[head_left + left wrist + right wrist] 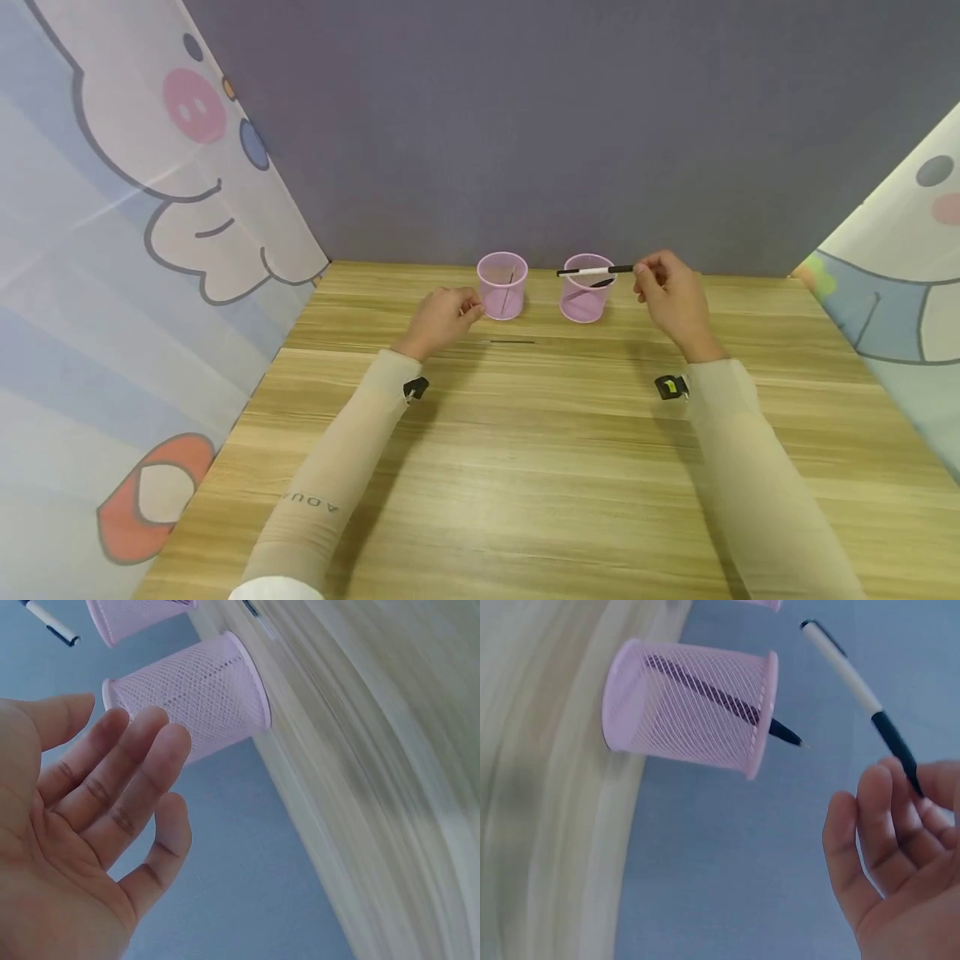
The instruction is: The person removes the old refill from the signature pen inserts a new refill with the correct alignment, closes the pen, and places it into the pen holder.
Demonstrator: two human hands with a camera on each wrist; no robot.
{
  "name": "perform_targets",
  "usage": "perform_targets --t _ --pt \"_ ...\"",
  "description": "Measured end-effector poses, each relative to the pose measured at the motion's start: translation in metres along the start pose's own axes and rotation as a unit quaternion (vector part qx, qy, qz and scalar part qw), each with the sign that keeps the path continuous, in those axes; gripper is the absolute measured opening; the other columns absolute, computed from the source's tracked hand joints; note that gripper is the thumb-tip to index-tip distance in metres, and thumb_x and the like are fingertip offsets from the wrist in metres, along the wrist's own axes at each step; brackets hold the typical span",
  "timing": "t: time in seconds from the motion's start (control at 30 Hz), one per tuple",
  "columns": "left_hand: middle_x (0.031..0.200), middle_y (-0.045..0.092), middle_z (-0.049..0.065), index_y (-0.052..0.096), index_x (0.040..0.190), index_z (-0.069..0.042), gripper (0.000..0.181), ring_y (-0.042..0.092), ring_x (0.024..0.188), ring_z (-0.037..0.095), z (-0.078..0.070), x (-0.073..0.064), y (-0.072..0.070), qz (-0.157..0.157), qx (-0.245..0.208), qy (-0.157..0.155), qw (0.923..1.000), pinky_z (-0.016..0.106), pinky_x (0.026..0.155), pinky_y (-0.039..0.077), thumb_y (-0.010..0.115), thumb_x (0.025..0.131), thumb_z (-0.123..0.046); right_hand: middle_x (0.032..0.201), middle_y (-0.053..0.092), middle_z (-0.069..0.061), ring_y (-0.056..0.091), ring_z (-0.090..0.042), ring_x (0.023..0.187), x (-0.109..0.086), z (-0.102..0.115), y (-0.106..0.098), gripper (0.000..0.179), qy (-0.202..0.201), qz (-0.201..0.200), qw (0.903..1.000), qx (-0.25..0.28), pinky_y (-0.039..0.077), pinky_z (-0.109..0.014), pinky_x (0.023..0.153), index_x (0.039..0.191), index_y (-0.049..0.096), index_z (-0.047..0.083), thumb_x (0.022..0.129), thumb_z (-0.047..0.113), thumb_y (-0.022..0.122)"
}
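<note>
My right hand pinches a black-and-white pen by its dark tip end, between thumb and fingers. The pen lies almost level across the mouth of the right pink mesh pen cup in the head view. Inside that cup leans another dark pen, its tip sticking out past the rim. My left hand has its fingers loosely bent with nothing in them, right beside the left pink mesh pen cup. That left cup holds a thin dark stick.
A thin dark stick like a pen refill lies on the wooden table in front of the cups. A grey panel stands behind the table. Cartoon-printed curtains hang at the left and right.
</note>
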State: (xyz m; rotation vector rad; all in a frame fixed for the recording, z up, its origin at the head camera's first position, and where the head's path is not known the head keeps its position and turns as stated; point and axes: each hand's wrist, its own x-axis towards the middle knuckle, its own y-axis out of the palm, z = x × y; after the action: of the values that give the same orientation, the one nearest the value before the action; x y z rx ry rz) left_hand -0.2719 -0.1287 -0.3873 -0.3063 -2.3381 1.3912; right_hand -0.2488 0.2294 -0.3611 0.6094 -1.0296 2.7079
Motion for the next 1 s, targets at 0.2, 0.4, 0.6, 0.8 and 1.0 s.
perform_targets --t 0.2,0.4,0.6,0.8,1.0 --pt "0.085 0.075 -0.001 0.074 0.097 -0.015 0.017 0.065 0.074 0.016 0.006 0.000 -0.004 -0.012 0.039 0.000 0.9992 0.035 0.067 0.051 0.066 0.100 -0.030 0.089 0.070 -0.020 0.055 0.007 0.061 0.006 0.003 -0.008 0.031 0.018 -0.041 0.9985 -0.031 0.045 -0.016 0.050 0.112 0.063 -0.001 0.107 0.027 0.052" --pt "0.086 0.073 0.000 0.074 0.099 -0.014 0.017 0.066 0.075 0.017 0.003 0.001 -0.010 -0.006 0.074 -0.005 0.9973 0.034 0.065 0.053 0.066 0.100 -0.030 0.091 0.071 -0.021 0.057 -0.001 0.060 0.014 0.005 -0.006 0.028 0.039 -0.028 0.9958 -0.078 0.045 -0.020 0.048 0.112 0.063 -0.001 0.107 0.024 0.052" --pt "0.085 0.071 0.000 0.074 0.101 -0.014 0.018 0.064 0.075 0.016 0.002 0.005 -0.009 0.002 0.119 0.012 0.9928 0.034 0.066 0.054 0.064 0.101 -0.029 0.088 0.070 -0.020 0.070 -0.029 0.068 0.024 -0.003 0.007 0.023 0.033 -0.002 0.9943 -0.101 0.045 -0.026 0.053 0.110 0.064 -0.003 0.106 0.018 0.054" --pt "0.093 0.072 0.003 0.073 0.102 -0.013 0.020 0.070 0.084 0.023 -0.001 0.006 -0.007 -0.006 0.166 0.023 0.9859 0.042 0.073 0.058 0.063 0.101 -0.030 0.091 0.072 -0.021 0.070 -0.035 0.072 0.031 -0.011 0.021 0.022 0.016 0.016 0.9926 -0.119 0.046 -0.043 0.067 0.112 0.067 -0.001 0.103 0.015 0.057" --pt "0.099 0.072 0.007 0.072 0.103 -0.011 0.022 0.070 0.093 0.028 -0.003 0.007 -0.006 -0.031 0.188 0.017 0.9816 0.047 0.077 0.059 0.065 0.100 -0.032 0.087 0.073 -0.016 0.065 -0.029 0.067 0.034 -0.013 0.026 0.021 0.024 0.034 0.9900 -0.135 0.041 -0.037 0.060 0.112 0.071 0.003 0.102 0.017 0.058"
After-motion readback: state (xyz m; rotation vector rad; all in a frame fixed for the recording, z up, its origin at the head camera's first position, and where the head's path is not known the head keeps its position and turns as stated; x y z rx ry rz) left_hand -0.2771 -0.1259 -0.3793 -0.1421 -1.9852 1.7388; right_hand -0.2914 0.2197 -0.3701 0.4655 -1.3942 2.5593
